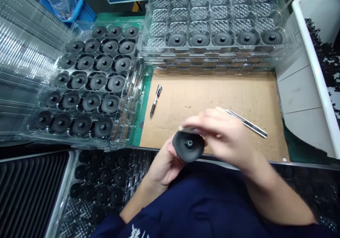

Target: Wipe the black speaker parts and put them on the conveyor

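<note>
In my left hand (168,165) is a round black dished part (189,149) with a small metal insert at its centre. The fingers wrap it from below and the side, above the near edge of the cardboard. My right hand (221,131) is at the part's upper rim, slightly blurred, its fingers bent and drawn together. Whatever lies between those fingertips is too small and smeared to make out. Beyond my hands, a pen (156,101) and a slim silver-and-black tool (248,123) like a craft knife lie on the cardboard sheet (186,89).
At left, a clear plastic tray (119,115) carries rows of similar black parts. Stacked clear trays (225,50) stand behind, the top one partly filled. A white bin (316,64) with small black pieces is at right, a blue basket (86,11) at back left.
</note>
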Available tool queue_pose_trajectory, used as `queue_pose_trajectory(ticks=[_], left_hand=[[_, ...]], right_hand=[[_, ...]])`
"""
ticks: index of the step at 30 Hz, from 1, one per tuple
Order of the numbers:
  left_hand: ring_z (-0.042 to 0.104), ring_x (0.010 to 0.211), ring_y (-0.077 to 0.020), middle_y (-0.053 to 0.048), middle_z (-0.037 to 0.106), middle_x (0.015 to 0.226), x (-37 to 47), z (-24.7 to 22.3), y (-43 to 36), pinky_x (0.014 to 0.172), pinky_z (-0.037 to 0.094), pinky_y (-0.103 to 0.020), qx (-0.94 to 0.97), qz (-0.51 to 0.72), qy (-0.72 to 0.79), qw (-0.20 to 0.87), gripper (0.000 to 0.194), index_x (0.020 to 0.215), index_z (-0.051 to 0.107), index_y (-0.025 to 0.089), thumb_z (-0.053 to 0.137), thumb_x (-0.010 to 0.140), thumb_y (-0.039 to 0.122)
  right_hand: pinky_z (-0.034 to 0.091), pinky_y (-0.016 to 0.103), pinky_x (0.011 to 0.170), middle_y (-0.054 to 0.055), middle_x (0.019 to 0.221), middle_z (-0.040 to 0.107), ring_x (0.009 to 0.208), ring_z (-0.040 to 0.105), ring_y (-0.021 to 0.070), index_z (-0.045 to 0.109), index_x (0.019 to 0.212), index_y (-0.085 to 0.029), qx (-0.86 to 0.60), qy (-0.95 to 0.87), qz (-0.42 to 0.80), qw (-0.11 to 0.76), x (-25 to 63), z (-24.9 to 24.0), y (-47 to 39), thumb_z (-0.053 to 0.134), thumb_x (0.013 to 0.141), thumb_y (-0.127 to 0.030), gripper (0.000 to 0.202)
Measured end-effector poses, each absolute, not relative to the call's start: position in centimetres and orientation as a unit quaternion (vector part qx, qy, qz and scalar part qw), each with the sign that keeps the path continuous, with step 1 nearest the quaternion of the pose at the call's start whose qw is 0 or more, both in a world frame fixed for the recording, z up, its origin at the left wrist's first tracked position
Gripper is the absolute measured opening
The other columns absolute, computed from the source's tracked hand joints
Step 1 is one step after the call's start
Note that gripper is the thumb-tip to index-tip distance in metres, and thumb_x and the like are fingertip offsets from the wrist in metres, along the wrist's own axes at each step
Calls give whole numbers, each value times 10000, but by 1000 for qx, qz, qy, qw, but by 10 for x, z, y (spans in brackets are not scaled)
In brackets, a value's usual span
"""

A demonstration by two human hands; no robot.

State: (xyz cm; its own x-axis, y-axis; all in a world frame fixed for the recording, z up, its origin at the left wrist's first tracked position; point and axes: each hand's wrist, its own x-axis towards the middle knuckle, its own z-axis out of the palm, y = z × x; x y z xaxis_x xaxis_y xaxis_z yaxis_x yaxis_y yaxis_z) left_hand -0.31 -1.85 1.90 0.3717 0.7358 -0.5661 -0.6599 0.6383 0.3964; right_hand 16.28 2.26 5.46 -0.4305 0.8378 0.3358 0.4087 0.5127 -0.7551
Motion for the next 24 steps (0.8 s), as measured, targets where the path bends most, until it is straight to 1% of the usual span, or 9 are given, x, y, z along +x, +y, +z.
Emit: queue_pose_trajectory(ticks=[4,7,9,13,15,17,20,22,24], left_hand=[[638,997,-276,-81,550,1301,-14,24,-19,826,532,-326,71,428,291,853,616,1139,617,265,802,569,409],[639,1006,-281,-90,572,1278,-17,24,-19,829,534,-321,72,424,284,857,598,1138,617,263,780,586,420],[638,1008,-282,-82,623,1203,-15,23,-18,822,539,-322,71,421,282,859,595,1135,616,259,779,584,414],[625,1028,-268,-56,646,1155,-5,27,-14,849,533,-332,76,417,291,857,582,1141,607,246,762,605,413],[621,1025,-237,-38,651,1138,-2,29,-13,873,520,-310,88,425,320,842,542,1129,609,240,756,631,394],[611,1035,-208,-27,661,1108,-2,29,-11,895,500,-275,102,427,356,825,501,1132,602,242,753,665,345],[599,1066,-213,-16,650,1131,-5,24,-10,877,508,-276,118,434,399,799,529,1171,571,281,756,675,275],[608,1051,-215,-6,642,1150,-5,21,-11,830,530,-274,119,456,409,781,565,1182,560,307,768,658,267],[615,1034,-207,-8,654,1118,-2,21,-12,804,533,-249,113,470,402,778,608,1198,556,299,784,635,269]], right_hand=[[439,253,675,3,932,678,782,588,121,666,1024,-259,-514,-680,411,323,189,4,13,536,879,-253,195],[475,276,687,19,914,692,790,618,152,679,1018,-247,-568,-640,438,277,196,-36,-3,524,876,-301,217],[479,288,675,28,898,695,746,616,156,682,1015,-231,-590,-632,429,261,195,-42,-8,507,879,-299,231],[464,275,657,31,1068,641,720,565,129,588,1171,-242,-607,-644,334,325,178,11,-2,493,892,-275,297],[465,287,756,47,1124,616,836,567,142,539,1226,-202,-553,-699,252,377,163,45,1,509,883,-225,345],[457,316,804,72,1062,639,889,564,164,535,1215,-139,-471,-762,222,385,148,66,0,485,884,-169,337],[464,318,744,75,910,646,802,558,164,575,1129,-92,-398,-807,279,335,137,72,0,449,877,-129,284],[466,293,715,62,894,632,766,552,147,599,1072,-105,-387,-807,344,284,136,68,3,444,878,-133,250],[465,290,721,64,893,626,772,550,145,603,1063,-101,-403,-800,341,285,136,65,8,433,886,-145,249]])
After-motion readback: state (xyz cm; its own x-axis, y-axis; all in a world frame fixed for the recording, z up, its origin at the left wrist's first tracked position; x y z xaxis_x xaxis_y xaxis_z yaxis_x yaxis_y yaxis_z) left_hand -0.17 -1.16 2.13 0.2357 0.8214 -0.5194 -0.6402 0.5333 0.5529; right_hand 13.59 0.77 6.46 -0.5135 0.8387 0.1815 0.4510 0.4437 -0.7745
